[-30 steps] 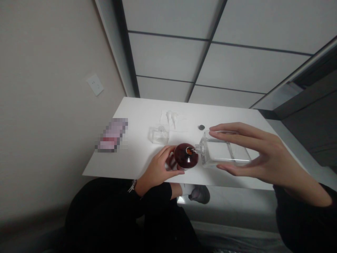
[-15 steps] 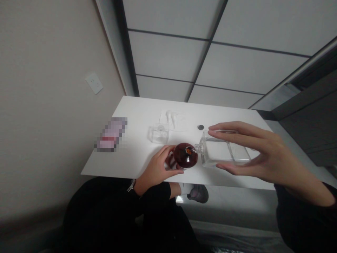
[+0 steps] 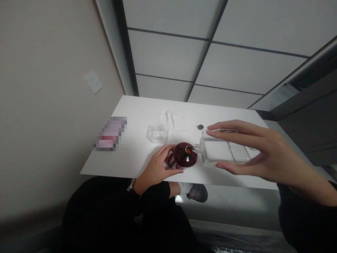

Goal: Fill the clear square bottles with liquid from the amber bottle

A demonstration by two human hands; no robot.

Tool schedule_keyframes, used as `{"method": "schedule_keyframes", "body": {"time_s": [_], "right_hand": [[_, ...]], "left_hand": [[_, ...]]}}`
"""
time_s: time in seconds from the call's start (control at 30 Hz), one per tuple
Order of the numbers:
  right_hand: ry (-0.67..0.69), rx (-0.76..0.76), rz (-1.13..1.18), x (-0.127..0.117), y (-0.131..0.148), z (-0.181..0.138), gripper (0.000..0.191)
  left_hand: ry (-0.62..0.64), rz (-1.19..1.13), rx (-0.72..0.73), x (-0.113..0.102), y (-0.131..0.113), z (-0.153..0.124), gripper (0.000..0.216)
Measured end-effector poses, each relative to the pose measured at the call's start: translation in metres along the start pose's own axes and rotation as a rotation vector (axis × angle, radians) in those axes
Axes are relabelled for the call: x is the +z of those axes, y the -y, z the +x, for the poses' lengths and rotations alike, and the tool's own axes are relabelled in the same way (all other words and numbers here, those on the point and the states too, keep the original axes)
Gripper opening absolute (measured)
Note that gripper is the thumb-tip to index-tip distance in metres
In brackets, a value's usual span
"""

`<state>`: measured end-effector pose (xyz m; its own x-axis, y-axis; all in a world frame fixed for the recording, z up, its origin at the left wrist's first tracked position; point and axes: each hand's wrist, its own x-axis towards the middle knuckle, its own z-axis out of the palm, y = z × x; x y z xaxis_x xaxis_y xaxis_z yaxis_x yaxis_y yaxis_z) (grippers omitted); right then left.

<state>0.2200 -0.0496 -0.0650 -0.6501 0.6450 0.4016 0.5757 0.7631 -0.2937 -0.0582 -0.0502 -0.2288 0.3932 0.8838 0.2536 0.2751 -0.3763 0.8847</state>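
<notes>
My right hand (image 3: 258,151) is closed around a clear square glass bottle (image 3: 223,153), tipped on its side with its neck pointing left. The neck meets the open mouth of a dark red round bottle (image 3: 185,155) that stands on the white table (image 3: 137,140) near its front edge. My left hand (image 3: 158,168) is wrapped round the left side of that red bottle. Clear liquid lies along the lower side of the tilted bottle.
A smaller clear glass bottle (image 3: 158,133) stands behind my left hand. White pump parts (image 3: 171,117) lie on a clear sheet further back. A small dark cap (image 3: 200,127) rests near the middle, a blurred pink item (image 3: 110,134) at the left. A wall runs along the left.
Both hands and both bottles stay in the same pose; only the view has shifted slightly.
</notes>
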Motion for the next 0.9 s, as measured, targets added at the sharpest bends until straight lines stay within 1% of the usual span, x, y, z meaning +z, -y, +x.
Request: {"method": "schedule_keyframes", "body": {"time_s": [0.13,0.63,0.9], "right_hand": [[0.008,-0.010,-0.003,-0.002,0.001,0.002,0.055],[0.042,0.024,0.031,-0.003,0.002,0.010,0.060],[0.078,0.027,0.015,-0.003,0.001,0.014,0.057]], "left_hand": [[0.007,0.001,-0.012,-0.001,-0.001,0.000,0.073],[-0.003,0.007,-0.007,0.000,-0.002,0.000,0.075],[0.008,0.014,-0.023,0.000,-0.005,0.001,0.073]]}}
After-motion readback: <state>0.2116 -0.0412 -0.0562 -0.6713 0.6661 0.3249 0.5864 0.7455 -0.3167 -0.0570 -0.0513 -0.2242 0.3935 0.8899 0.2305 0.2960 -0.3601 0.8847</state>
